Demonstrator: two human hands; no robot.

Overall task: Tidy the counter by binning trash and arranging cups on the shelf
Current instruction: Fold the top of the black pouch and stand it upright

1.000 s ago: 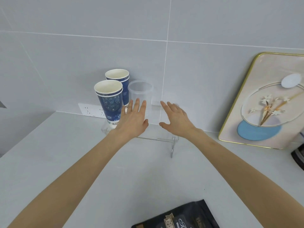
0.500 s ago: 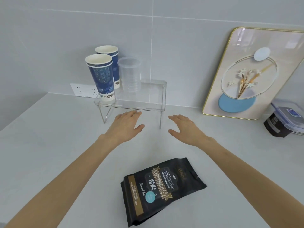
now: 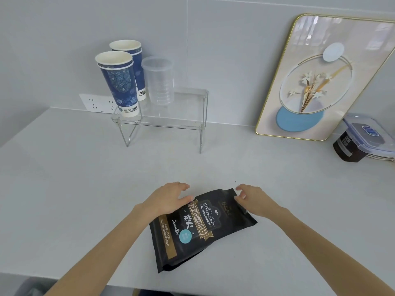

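Black coffee pouch [image 3: 198, 229] lies flat near the counter's [image 3: 64, 178] front edge. Both hands sit at its far end, fingers spread and loosely curled, gripping nothing: left hand [image 3: 168, 199] on its left corner, right hand [image 3: 254, 199] touching its right corner. Farther back, a clear shelf [image 3: 166, 120] holds two blue paper cups [image 3: 119, 82] and clear plastic cups [image 3: 159, 81] against the wall.

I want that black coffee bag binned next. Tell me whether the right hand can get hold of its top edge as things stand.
Probably yes. The right hand is already at the top corner of the black coffee bag, fingers curled beside its edge, and nothing lies between. The left hand rests on the opposite corner, not blocking it.
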